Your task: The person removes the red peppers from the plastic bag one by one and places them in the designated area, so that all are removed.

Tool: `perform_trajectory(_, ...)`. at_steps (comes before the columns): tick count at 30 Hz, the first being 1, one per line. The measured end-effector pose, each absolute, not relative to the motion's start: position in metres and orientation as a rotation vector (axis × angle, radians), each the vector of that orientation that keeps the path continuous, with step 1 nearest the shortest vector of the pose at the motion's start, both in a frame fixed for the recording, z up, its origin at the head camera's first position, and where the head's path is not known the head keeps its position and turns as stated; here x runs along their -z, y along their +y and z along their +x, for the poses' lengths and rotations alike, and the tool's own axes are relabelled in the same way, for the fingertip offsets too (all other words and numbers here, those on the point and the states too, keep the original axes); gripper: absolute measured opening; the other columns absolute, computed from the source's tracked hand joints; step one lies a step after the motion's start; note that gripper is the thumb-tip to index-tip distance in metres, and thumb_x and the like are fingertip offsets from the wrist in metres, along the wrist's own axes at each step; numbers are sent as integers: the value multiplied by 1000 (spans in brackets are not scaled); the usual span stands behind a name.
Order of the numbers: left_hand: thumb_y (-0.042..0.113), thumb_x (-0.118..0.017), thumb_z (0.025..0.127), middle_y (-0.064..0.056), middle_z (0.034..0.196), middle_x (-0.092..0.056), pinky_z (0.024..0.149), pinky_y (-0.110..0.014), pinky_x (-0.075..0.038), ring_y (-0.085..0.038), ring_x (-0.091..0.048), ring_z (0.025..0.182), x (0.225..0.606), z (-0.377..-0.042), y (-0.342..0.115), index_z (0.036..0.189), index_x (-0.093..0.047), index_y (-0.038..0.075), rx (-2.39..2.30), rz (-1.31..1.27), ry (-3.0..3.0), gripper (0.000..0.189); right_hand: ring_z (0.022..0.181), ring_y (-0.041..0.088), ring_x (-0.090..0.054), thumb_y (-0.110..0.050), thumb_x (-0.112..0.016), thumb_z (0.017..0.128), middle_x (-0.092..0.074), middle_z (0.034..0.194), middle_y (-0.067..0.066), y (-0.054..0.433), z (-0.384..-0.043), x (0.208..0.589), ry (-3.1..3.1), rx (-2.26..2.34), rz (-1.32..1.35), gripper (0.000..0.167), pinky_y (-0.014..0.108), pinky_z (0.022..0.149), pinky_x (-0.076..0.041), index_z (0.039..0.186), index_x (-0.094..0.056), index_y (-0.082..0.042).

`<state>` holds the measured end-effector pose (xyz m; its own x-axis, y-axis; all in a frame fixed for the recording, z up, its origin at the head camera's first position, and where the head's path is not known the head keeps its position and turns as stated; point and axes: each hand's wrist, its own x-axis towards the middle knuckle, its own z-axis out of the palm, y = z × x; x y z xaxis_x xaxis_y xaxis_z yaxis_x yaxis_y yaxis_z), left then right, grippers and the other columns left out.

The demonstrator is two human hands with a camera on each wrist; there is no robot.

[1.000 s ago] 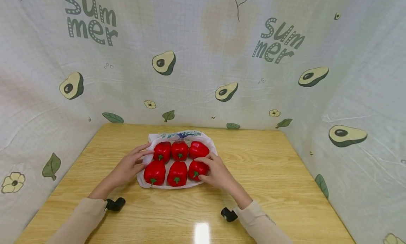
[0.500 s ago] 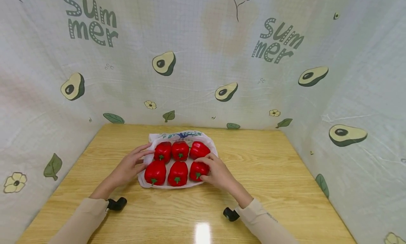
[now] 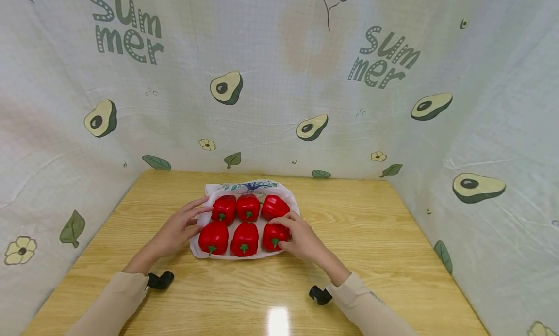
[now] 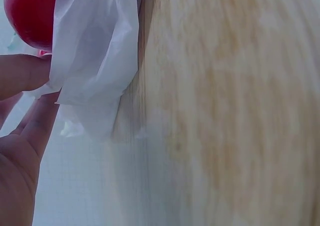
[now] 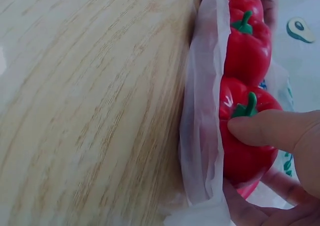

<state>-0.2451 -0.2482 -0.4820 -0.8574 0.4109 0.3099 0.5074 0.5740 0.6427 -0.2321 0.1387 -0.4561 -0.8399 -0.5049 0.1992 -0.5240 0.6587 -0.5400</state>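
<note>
Red bell peppers with green stems lie in two rows in an opened white plastic bag. My right hand grips the front right bell pepper. In the right wrist view its thumb presses beside the stem, and its other fingers reach round the far side. My left hand rests at the bag's left edge, fingers spread and loosely extended toward the rear left bell pepper. In the left wrist view the thumb and fingers pass behind the bag's crinkled rim, which hides their tips.
The bag lies near the middle of a wooden table. Beside the front right pepper sits the front middle bell pepper, with the front left bell pepper farther left. A cloth printed with avocados hangs round the back and sides.
My right hand and the front right bell pepper have shifted slightly right, widening the gap to the front middle one. The left hand has stayed in nearly the same place.
</note>
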Motion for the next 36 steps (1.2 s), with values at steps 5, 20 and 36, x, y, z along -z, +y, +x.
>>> perform_trajectory(5, -12, -72, 94, -16, 169, -36, 99, -51, -59, -44, -49, 144, 483, -246, -250, 149, -59, 5, 1153, -794, -2674, 59, 100, 16, -56, -1, -84, 88, -59, 122, 3, 143, -231, 453, -2844, -944, 888, 49, 26, 78, -56, 133, -71, -18)
perform_trajectory(20, -12, -73, 93, -15, 169, -36, 100, -50, -58, -43, -49, 144, 482, -247, -249, 149, -60, 6, 1155, -784, -2678, 60, 106, 22, -63, 4, -79, 91, -61, 123, 7, 185, -237, 411, -2770, -1089, 984, 56, 30, 85, -66, 142, -67, -15)
perform_trajectory(36, -9, -73, 95, -12, 171, -34, 102, -51, -58, -42, -46, 147, 482, -247, -250, 151, -59, 10, 1165, -778, -2698, 61, 117, 36, -65, 8, -80, 89, -59, 134, 18, 251, -297, 408, -2734, -886, 813, 58, 45, 86, -67, 142, -64, -10)
